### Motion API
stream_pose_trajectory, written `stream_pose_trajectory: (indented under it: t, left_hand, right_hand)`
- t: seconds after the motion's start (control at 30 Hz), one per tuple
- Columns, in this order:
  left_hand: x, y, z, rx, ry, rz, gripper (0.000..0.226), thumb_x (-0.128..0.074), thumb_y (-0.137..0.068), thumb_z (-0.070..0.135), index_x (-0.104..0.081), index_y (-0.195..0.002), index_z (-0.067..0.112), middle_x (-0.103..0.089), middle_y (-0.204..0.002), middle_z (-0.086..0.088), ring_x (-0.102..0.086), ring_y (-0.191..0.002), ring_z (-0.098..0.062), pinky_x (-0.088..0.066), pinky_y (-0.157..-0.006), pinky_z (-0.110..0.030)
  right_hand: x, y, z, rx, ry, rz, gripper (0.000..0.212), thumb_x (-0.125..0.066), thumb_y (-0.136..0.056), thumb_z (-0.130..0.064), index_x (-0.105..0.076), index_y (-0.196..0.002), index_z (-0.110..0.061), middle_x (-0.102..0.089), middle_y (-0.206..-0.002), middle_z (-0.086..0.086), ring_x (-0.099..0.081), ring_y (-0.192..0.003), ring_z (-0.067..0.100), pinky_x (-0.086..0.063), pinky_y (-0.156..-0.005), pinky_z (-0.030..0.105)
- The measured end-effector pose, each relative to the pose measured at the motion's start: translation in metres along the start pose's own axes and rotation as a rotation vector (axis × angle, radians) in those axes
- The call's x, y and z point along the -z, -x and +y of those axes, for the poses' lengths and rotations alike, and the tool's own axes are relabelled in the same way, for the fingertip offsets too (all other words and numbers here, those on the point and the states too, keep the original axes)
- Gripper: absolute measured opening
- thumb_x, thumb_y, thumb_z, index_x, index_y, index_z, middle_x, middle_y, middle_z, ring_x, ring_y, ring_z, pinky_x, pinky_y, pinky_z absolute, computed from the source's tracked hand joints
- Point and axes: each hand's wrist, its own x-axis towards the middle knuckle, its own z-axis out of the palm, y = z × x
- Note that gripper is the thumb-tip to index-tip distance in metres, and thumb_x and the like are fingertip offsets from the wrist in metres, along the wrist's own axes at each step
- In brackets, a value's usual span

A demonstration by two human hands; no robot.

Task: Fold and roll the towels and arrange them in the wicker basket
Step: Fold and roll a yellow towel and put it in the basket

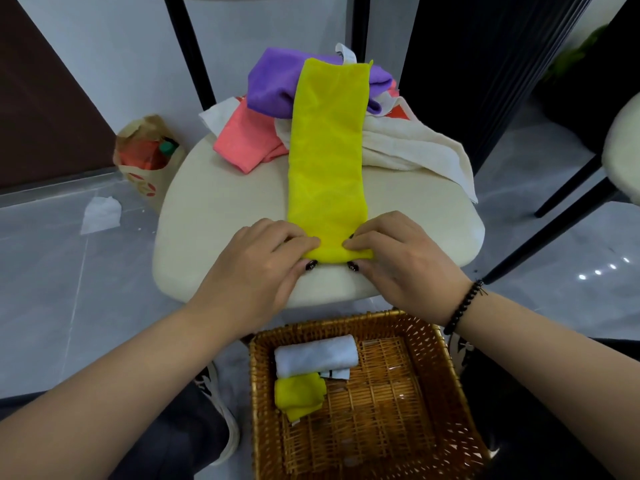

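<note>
A long yellow towel [327,157], folded into a narrow strip, lies lengthwise down the middle of a cream cushioned surface [221,216]. Its far end rests on top of a heap of unfolded towels; its near end sits close to the front edge of the surface and is turned over into the first small roll. The left hand [259,265] and the right hand [398,261] both hold that rolled end, one at each corner, fingers curled over the top of the fold and thumbs tucked underneath, dark-painted nails showing. A black beaded bracelet [462,308] circles the right wrist.

The heap at the back holds a purple towel [273,84] on top, a pink towel [242,140] to its left and a white towel [412,147] spilling off the right side of the surface.

Below the front edge of the surface sits the wicker basket [446,393]. In its far left corner lie a rolled white towel [315,355] and, touching it on the near side, a rolled yellow towel [299,393].

On the grey tiled floor to the left stand a paper bag [145,168] with a green-capped bottle inside and, nearby, a crumpled white tissue [100,213]. Black chair legs [540,244] cross the right side.
</note>
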Motion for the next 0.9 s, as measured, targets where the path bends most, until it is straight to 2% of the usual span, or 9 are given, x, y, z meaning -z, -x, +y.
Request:
stream_pose_trajectory:
  t: [0.13, 0.23, 0.33, 0.53, 0.57, 0.63, 0.73, 0.8, 0.9]
  left_hand:
    - [0.002, -0.003, 0.003, 0.12, 0.165, 0.02, 0.027, -0.049, -0.094, 0.025, -0.064, -0.111, 0.01, -0.064, -0.1, -0.003, -0.057, -0.09, -0.022, -0.046, -0.075, -0.042]
    - [0.001, -0.004, 0.011, 0.215, 0.281, 0.05, 0.025, -0.044, -0.093, 0.03, -0.06, -0.101, 0.014, -0.054, -0.088, 0.006, -0.046, -0.084, -0.016, -0.037, -0.072, -0.035]
    - [-0.003, -0.009, 0.016, 0.294, 0.233, 0.06, 0.025, -0.041, -0.094, 0.035, -0.058, -0.095, 0.017, -0.041, -0.077, 0.022, -0.038, -0.082, -0.015, -0.031, -0.071, -0.034]
    - [-0.009, -0.021, 0.015, 0.428, 0.135, 0.053, 0.02, -0.049, -0.091, 0.042, -0.059, -0.086, 0.025, -0.041, -0.067, 0.019, -0.038, -0.081, -0.016, -0.025, -0.072, -0.033]
    - [-0.008, -0.023, 0.014, 0.418, 0.093, 0.066, 0.02, -0.05, -0.09, 0.043, -0.06, -0.086, 0.026, -0.043, -0.07, 0.016, -0.04, -0.083, -0.017, -0.024, -0.071, -0.032]
    - [-0.003, -0.025, 0.013, 0.333, -0.003, 0.096, 0.02, -0.052, -0.089, 0.04, -0.063, -0.089, 0.023, -0.051, -0.082, 0.006, -0.045, -0.086, -0.021, -0.029, -0.07, -0.034]
    - [0.001, -0.024, 0.011, 0.027, -0.105, 0.11, 0.016, -0.056, -0.094, 0.021, -0.069, -0.092, 0.012, -0.061, -0.088, -0.007, -0.056, -0.079, -0.03, -0.038, -0.063, -0.042]
    - [0.001, -0.018, 0.007, -0.114, -0.124, 0.08, 0.018, -0.054, -0.096, 0.016, -0.07, -0.096, 0.007, -0.065, -0.091, -0.01, -0.06, -0.078, -0.032, -0.042, -0.062, -0.044]
    - [-0.001, -0.006, -0.001, -0.115, -0.089, 0.032, 0.032, -0.054, -0.094, 0.026, -0.068, -0.113, 0.005, -0.066, -0.106, -0.01, -0.062, -0.09, -0.03, -0.046, -0.069, -0.044]
  right_hand:
    - [0.003, -0.004, -0.003, -0.054, -0.088, 0.045, 0.03, -0.047, -0.095, -0.023, -0.067, -0.106, -0.004, -0.064, -0.093, 0.009, -0.051, -0.089, 0.022, -0.043, -0.079, 0.03]
    - [0.002, -0.006, -0.007, -0.137, -0.171, 0.082, 0.03, -0.044, -0.096, -0.025, -0.068, -0.099, -0.006, -0.063, -0.085, 0.004, -0.047, -0.083, 0.017, -0.036, -0.076, 0.02]
    - [-0.005, -0.007, -0.012, -0.209, -0.175, 0.153, 0.03, -0.046, -0.094, -0.026, -0.068, -0.087, -0.008, -0.06, -0.078, 0.002, -0.043, -0.078, 0.013, -0.032, -0.072, 0.016]
    - [-0.015, -0.013, -0.013, -0.319, -0.122, 0.23, 0.03, -0.05, -0.087, -0.032, -0.07, -0.085, -0.009, -0.044, -0.083, -0.002, -0.041, -0.077, 0.008, -0.032, -0.065, 0.012]
    - [-0.014, -0.014, -0.014, -0.291, -0.102, 0.242, 0.027, -0.051, -0.087, -0.029, -0.069, -0.086, -0.009, -0.046, -0.084, -0.001, -0.044, -0.078, 0.011, -0.035, -0.066, 0.016]
    - [-0.012, -0.016, -0.014, -0.172, 0.007, 0.254, 0.015, -0.057, -0.087, -0.017, -0.068, -0.087, -0.007, -0.054, -0.086, 0.008, -0.052, -0.078, 0.025, -0.043, -0.067, 0.034]
    - [-0.015, -0.013, -0.014, 0.021, 0.213, 0.189, 0.009, -0.06, -0.086, -0.001, -0.069, -0.089, -0.004, -0.062, -0.084, 0.013, -0.057, -0.074, 0.033, -0.045, -0.063, 0.043]
    - [-0.012, -0.01, -0.011, 0.093, 0.24, 0.132, 0.013, -0.057, -0.088, -0.003, -0.069, -0.093, -0.004, -0.063, -0.084, 0.013, -0.058, -0.074, 0.033, -0.046, -0.063, 0.043]
    - [-0.003, -0.006, -0.003, 0.116, 0.135, 0.041, 0.025, -0.05, -0.093, -0.017, -0.068, -0.103, -0.002, -0.064, -0.093, 0.014, -0.06, -0.079, 0.034, -0.049, -0.066, 0.046]
